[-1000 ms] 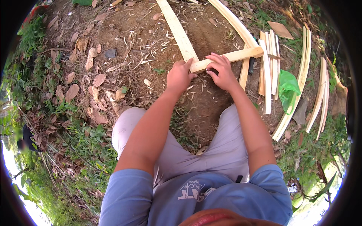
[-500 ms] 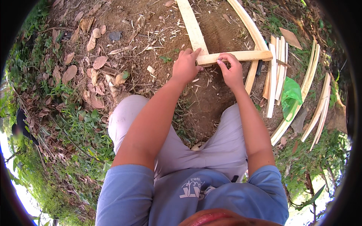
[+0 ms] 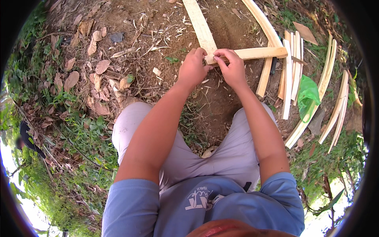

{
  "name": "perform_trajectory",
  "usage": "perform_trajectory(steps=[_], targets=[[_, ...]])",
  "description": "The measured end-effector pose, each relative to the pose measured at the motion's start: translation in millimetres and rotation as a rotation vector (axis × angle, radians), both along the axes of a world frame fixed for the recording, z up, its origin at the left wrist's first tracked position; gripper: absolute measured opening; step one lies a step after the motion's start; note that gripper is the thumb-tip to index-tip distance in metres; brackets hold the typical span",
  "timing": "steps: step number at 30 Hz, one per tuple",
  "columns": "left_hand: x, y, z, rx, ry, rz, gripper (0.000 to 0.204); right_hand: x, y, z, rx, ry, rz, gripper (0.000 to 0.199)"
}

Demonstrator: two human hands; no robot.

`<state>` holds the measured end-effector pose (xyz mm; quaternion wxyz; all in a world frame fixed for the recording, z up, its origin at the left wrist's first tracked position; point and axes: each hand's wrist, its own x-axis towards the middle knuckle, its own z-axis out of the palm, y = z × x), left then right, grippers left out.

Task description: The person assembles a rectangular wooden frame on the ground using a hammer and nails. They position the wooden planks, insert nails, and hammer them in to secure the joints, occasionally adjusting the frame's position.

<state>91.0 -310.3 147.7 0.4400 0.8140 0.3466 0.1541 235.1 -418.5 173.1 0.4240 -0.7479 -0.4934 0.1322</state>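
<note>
A short wooden crosspiece [image 3: 258, 53] lies across the near ends of two long pale strips, the left strip [image 3: 200, 27] and the right strip [image 3: 260, 17]. My left hand [image 3: 192, 67] is curled around the left corner, fingers on top and thumb at the near side. Right beside it, my right hand [image 3: 232, 68] pinches thumb and fingertips together over the crosspiece's left end. Whatever sits between those fingertips is too small to make out.
Several loose wooden strips [image 3: 287, 79] lie on the right, with a green plastic bag [image 3: 308, 98] among them. Further right are more strips [image 3: 334, 108]. Dry leaves [image 3: 72, 81] and wood shavings litter the soil at left. A flat brown piece [image 3: 305, 32] lies beyond.
My right hand has slid left along the crosspiece to its left end, close to my left hand. The crosspiece's right end sits slightly higher in view; my left hand stays at the corner.
</note>
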Motion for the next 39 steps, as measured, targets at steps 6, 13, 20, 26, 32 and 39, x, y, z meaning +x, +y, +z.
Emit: perform_trajectory(steps=[6,13,20,26,32,39], targets=[[0.4,-2.7,-1.4,0.021,0.001,0.018,0.051,-1.8,0.7,-5.8,0.013,-0.091,0.036,0.011],[2.1,-2.3,0.4,0.007,0.031,0.022,0.052,-6.6,1.2,-1.5,0.04,-0.095,0.022,0.011],[2.8,-3.8,3.1,0.009,0.063,0.031,0.05,-8.2,3.7,-1.6,0.037,-0.158,0.021,0.01],[1.2,-2.5,2.7,-0.005,0.05,0.026,0.051,-9.4,4.5,-2.5,0.039,-0.14,0.005,0.009],[0.9,-1.9,0.1,0.012,0.052,0.027,0.052,-9.3,6.4,-3.7,0.055,-0.158,0.005,0.009],[2.0,0.9,4.5,0.136,0.032,0.037,0.057,-5.5,6.7,-1.9,0.109,-0.236,0.075,0.018]])
